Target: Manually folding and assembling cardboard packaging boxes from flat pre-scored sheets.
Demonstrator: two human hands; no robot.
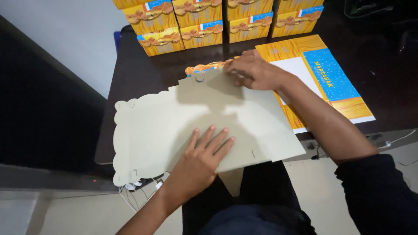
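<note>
Where the pale wall meets a light floor, a dark brown table (pixel 139 74) stands with its near edge toward the seated person, whose dark trousers show below it. Thin white cables (pixel 135 187) hang under the table's front edge, and another cable runs along the floor at the right.

Across the table's front lies the largest thing on it, a flat unfolded cardboard box blank (pixel 161 126), grey side up, with a scalloped left edge that juts past the table's rim. To its right lies a stack of flat printed sheets (pixel 331 78), orange with a blue panel and a white patch, partly under the blank's far corner. Along the back edge stand rows of folded orange boxes (pixel 204 26), stacked two high and touching one another.

The left hand (pixel 202 159) rests palm down on the blank's near part, fingers spread flat, gripping nothing. The right hand (pixel 254 72) presses on the blank's far edge, fingers curled over the fold there; whether it pinches the card cannot be told.
</note>
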